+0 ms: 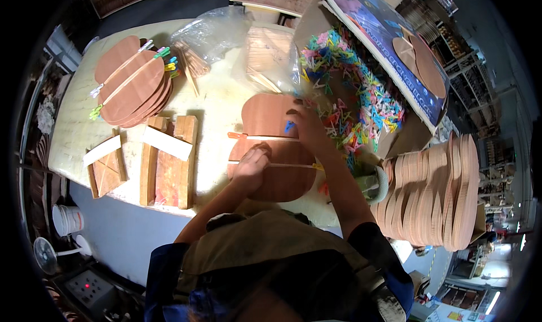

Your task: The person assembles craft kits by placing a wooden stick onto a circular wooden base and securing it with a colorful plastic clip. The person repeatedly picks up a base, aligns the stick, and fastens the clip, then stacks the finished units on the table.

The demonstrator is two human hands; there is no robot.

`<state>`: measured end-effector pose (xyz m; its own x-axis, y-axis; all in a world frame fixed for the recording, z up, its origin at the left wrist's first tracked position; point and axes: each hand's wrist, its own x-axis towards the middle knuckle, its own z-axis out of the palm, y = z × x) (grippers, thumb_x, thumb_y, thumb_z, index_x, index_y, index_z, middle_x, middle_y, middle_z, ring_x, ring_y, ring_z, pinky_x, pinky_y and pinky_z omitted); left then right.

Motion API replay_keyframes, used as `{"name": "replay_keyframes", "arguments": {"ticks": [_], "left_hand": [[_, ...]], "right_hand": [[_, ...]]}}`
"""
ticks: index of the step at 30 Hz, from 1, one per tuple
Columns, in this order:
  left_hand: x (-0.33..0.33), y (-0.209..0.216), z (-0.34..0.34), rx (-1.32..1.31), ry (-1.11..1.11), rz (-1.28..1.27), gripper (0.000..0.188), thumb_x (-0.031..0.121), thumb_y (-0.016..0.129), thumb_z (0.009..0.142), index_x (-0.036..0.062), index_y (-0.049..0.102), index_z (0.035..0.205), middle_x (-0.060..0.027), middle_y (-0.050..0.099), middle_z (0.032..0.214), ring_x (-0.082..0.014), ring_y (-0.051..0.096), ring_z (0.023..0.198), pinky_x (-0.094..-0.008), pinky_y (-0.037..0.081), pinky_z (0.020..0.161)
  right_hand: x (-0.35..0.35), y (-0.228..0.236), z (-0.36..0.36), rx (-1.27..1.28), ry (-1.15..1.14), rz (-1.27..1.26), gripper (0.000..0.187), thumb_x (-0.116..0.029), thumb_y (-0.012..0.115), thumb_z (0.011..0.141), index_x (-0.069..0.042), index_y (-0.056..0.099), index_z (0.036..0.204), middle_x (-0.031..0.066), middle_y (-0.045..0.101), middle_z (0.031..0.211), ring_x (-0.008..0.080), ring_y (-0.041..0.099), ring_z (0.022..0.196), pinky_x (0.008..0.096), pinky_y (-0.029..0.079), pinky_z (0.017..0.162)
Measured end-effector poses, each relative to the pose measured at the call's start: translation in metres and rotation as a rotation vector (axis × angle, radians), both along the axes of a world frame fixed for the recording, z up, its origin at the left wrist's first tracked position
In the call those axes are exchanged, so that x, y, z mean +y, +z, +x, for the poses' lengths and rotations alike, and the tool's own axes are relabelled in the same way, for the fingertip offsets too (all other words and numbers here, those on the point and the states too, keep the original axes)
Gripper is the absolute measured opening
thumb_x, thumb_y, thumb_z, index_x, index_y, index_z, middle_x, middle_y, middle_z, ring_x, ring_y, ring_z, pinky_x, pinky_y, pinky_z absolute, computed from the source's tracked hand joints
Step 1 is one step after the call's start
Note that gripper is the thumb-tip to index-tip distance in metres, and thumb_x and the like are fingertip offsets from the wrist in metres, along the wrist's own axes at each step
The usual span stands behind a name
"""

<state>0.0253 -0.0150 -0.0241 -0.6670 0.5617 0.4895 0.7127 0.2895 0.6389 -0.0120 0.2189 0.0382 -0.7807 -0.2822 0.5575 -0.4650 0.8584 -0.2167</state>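
A guitar-shaped thin wooden panel [276, 183] lies on the table before me, with two narrow wooden strips across it. An orange clothespin [237, 135] grips the left end of the upper strip [271, 138]. At the lower strip's [282, 165] right end is a yellow clothespin [318, 166]. My left hand [252, 165] rests on the panel's left side, its fingers bent and closed between the strips; anything under them is hidden. A blue clothespin [289, 126] shows at the fingertips of my right hand [306, 123], closed over the panel's upper right.
A cardboard box [389, 56] of colourful clothespins [361, 90] stands right. Clipped panels [132, 90] are stacked left, behind wooden forms [186, 158]. Loose strips [192, 62] and a plastic bag [217, 31] lie farther back. A tall row of panels [429, 192] stands at right.
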Motion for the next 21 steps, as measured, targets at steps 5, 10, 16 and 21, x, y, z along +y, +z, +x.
{"name": "replay_keyframes", "arguments": {"ticks": [5,10,16,21], "left_hand": [[0.000,0.012,0.001,0.115,-0.004,0.117,0.012,0.002,0.053,0.070,-0.0022,0.054,0.082,-0.0169,0.057,0.096,-0.0335,0.056,0.100,-0.0405,0.044,0.089],[-0.005,0.005,0.005,0.107,0.005,0.127,0.015,0.003,0.052,0.070,-0.0030,0.056,0.084,-0.0181,0.057,0.098,-0.0337,0.056,0.101,-0.0411,0.045,0.090],[-0.003,-0.001,0.008,0.081,0.067,0.099,0.027,0.006,0.051,0.073,-0.0013,0.058,0.098,-0.0162,0.058,0.105,-0.0325,0.056,0.104,-0.0385,0.046,0.092],[-0.002,-0.017,0.008,0.121,0.077,0.084,0.033,0.008,0.052,0.074,0.0008,0.060,0.106,-0.0158,0.057,0.116,-0.0300,0.054,0.111,-0.0366,0.045,0.093]], "right_hand": [[-0.023,-0.025,-0.020,-0.111,-0.438,-0.089,0.023,-0.017,0.066,0.078,-0.005,0.058,0.095,0.0140,0.058,0.099,0.0331,0.057,0.088,0.0415,0.048,0.074],[-0.053,-0.036,-0.039,-0.201,-0.276,-0.164,0.029,-0.018,0.076,0.069,-0.001,0.063,0.088,0.0137,0.062,0.076,0.0264,0.059,0.067,0.0338,0.048,0.066],[-0.145,-0.008,-0.051,-1.323,0.146,-1.017,0.024,-0.016,0.067,0.084,0.001,0.065,0.101,-0.0026,0.053,0.066,0.0030,0.044,0.056,0.0196,0.032,0.045],[-0.183,-0.017,-0.054,-1.427,0.307,-0.960,0.014,-0.017,0.067,0.084,-0.006,0.063,0.091,-0.0030,0.052,0.065,0.0026,0.042,0.055,0.0190,0.028,0.045]]}}
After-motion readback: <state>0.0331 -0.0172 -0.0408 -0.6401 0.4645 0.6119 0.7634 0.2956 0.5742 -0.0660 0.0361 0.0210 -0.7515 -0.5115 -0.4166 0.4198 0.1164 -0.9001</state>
